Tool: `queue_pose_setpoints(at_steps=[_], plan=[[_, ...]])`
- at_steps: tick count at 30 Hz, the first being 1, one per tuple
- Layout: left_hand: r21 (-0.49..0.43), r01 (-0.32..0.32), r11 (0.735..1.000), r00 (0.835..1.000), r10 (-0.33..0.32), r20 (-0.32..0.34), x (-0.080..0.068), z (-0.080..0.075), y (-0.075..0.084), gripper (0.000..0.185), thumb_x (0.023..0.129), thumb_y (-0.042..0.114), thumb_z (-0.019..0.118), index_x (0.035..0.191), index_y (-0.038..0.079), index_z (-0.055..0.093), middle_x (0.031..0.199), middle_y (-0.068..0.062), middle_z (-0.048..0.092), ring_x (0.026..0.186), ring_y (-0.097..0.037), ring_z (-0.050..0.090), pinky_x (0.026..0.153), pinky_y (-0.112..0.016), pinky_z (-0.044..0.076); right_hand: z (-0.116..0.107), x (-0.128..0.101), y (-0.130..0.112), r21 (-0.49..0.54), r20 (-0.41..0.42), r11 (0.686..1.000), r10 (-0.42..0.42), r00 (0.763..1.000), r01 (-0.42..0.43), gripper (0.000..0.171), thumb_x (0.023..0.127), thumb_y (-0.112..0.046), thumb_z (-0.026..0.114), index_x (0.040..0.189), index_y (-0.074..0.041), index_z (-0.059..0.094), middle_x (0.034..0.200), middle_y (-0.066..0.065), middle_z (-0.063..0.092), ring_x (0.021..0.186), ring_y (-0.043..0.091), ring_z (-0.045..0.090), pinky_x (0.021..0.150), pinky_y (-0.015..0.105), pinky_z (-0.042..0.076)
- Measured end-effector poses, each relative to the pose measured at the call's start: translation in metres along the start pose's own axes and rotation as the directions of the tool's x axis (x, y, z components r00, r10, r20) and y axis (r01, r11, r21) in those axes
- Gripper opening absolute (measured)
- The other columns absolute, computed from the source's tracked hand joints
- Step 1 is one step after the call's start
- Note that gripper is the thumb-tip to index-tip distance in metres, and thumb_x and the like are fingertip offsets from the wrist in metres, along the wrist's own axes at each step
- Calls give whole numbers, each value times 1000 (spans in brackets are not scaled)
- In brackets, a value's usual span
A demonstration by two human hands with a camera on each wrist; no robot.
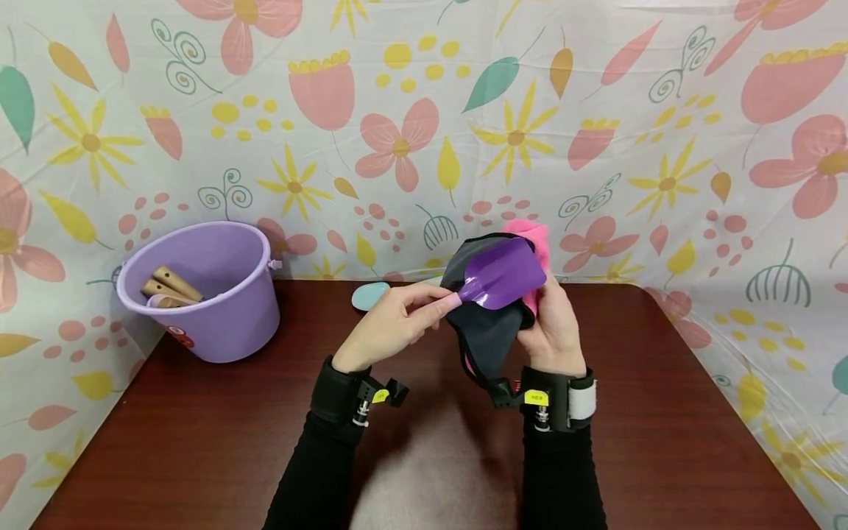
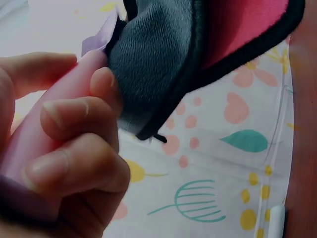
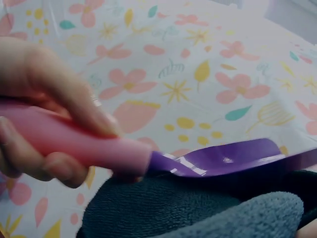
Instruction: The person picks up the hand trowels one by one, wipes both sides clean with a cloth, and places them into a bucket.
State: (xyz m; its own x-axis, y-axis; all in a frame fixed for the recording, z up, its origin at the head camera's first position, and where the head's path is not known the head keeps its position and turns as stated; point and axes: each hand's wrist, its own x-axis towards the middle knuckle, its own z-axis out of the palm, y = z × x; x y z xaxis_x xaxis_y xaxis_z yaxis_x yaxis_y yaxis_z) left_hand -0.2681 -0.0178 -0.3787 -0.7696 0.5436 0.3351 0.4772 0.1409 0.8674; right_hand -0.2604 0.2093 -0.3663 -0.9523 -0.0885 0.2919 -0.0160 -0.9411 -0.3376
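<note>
A: The fingers (image 2: pixel 74 173) of the left hand (image 1: pixel 391 324) are curled round the pink handle (image 3: pixel 74 141) of a toy shovel (image 1: pixel 497 280) — the grip is seen plainly from both wrist views. The purple blade (image 3: pixel 228 158) is laid flat against a grey-and-pink cloth (image 1: pixel 486 331).

B: And the cloth?

A: It is bunched and gripped in the right hand (image 1: pixel 556 331), held above the dark wooden table (image 1: pixel 199 442) near its far edge. Blade and cloth are touching.

B: So the step in hand is judged to be wiping the blade.

A: Likely — the cloth is cupped under and behind it. Next, it seems, the blade must be drawn across the pile while the handle is held steady; the far face is hidden and would need turning.

B: Elsewhere?

A: A lilac bucket (image 1: pixel 212 294) with wooden-handled tools (image 1: pixel 168 287) is seen at the left.
</note>
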Motion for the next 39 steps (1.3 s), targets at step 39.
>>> queue_pose_setpoints(at_steps=[39], plan=[[-32,19,999,985,-24,-171,-6,-14,3,23,98,35,62,115,22,70,76,-4,62,53,-24,49,55,-32,44,-5,1,3,-157,-57,983,89,994,-97,33,104,1,32,135,-7,38,120,13,52,97,24,60,82,34,52]])
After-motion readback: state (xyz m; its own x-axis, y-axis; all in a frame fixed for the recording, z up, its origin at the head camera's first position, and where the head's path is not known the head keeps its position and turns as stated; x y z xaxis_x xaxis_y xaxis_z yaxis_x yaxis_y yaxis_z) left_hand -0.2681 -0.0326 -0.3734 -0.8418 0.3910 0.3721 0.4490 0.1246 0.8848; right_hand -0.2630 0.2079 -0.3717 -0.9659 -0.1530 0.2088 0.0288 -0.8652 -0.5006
